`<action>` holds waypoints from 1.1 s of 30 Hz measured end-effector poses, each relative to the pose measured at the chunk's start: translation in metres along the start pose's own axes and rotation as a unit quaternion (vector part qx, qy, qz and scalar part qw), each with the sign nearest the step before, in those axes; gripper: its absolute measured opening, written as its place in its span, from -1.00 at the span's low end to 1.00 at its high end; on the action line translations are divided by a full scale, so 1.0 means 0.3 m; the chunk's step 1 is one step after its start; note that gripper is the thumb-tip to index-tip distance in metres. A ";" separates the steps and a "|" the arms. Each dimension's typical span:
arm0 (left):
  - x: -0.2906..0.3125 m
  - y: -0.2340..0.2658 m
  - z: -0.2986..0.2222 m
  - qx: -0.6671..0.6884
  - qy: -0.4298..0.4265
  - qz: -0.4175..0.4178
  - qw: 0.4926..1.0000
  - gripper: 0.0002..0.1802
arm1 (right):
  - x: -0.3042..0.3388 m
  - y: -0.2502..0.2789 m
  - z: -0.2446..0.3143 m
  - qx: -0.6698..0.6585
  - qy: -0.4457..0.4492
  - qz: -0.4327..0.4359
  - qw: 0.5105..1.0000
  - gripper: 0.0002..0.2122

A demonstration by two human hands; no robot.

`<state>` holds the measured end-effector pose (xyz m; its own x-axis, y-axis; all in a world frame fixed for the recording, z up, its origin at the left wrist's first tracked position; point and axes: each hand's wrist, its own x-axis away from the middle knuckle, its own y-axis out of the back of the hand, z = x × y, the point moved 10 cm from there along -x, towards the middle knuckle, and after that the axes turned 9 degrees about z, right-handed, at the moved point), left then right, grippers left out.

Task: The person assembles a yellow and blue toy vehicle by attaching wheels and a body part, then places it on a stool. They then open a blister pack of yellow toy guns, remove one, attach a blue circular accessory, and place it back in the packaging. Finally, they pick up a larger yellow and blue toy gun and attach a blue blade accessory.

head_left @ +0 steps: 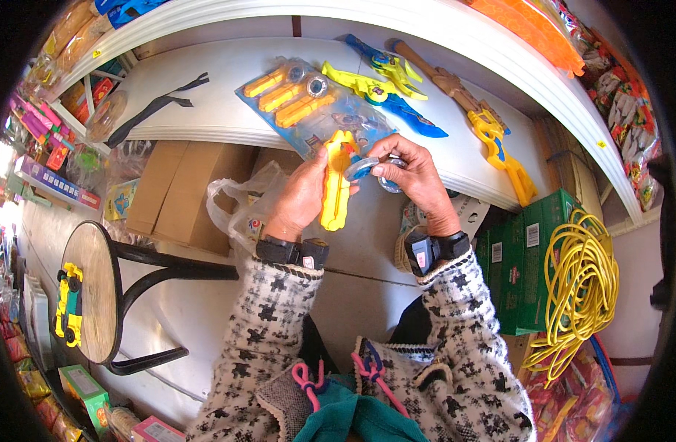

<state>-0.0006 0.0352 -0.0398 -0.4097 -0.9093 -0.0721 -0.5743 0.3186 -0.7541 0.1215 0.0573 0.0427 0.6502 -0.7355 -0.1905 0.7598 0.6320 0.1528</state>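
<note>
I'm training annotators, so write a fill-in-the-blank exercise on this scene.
The left hand holds a long plastic piece coloured ____.
The right hand pinches a round disc to that piece's ____.
The round stool stands on the person's ____ side.
The white-labelled boxes beside the yellow coil are ____.
Missing words: yellow; right; left; green.

A long yellow piece [335, 193] is held pointing forward beside two round, seemingly bluish discs [361, 169].

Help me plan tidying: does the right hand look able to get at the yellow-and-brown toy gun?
Probably yes: nothing visible blocks the right hand from the toy gun, though the round pieces in that hand's grip may need setting down first.
</note>
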 end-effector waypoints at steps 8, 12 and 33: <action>-0.023 -0.016 0.024 -0.007 0.005 0.018 1.000 -0.47 | -0.004 0.010 -0.006 0.032 0.007 -0.015 0.999 -0.84; -0.024 0.008 0.019 -0.066 0.000 -0.014 0.998 -0.43 | -0.002 0.008 -0.004 0.055 -0.002 -0.030 0.998 -0.84; -0.016 -0.004 -0.036 -0.015 -0.058 0.012 0.998 -0.44 | -0.007 -0.016 0.032 0.051 0.074 -0.059 0.994 -0.83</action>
<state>-0.0058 0.0422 -0.0315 -0.3399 -0.9255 -0.1671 -0.5872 0.3476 -0.7310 0.1167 0.0534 0.0517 0.5538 -0.7547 -0.3517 0.8325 0.5098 0.2168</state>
